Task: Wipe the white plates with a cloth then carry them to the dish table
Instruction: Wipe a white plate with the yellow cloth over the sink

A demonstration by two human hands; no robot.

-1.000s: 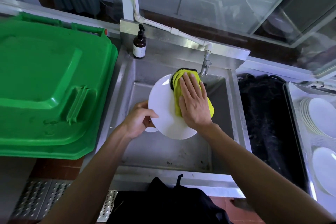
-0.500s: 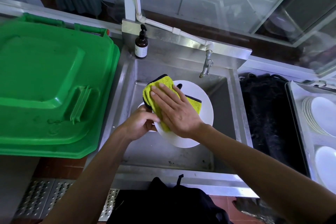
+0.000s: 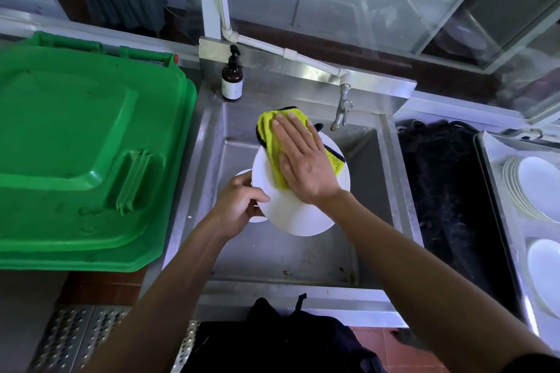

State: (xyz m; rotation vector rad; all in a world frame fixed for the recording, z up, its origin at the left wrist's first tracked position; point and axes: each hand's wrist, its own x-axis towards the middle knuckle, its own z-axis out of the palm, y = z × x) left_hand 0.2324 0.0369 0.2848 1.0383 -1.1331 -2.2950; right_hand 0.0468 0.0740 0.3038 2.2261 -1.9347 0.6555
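Left hand [image 3: 239, 206] gripping plate [image 3: 300, 215], tap [image 3: 341, 112] just beyond.

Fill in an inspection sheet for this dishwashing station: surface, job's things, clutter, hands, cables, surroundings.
Surface: steel sink, basin stained.
Job's things: white plate held over the basin; yellow cloth on it; second plate behind; stacked plates on the tray at right.
Clutter: soap bottle; black mat.
Hands: left hand grips the plate's rim; right hand presses flat on the cloth.
Cables: nothing seen.
Surroundings: green bin lid, tap, windows.
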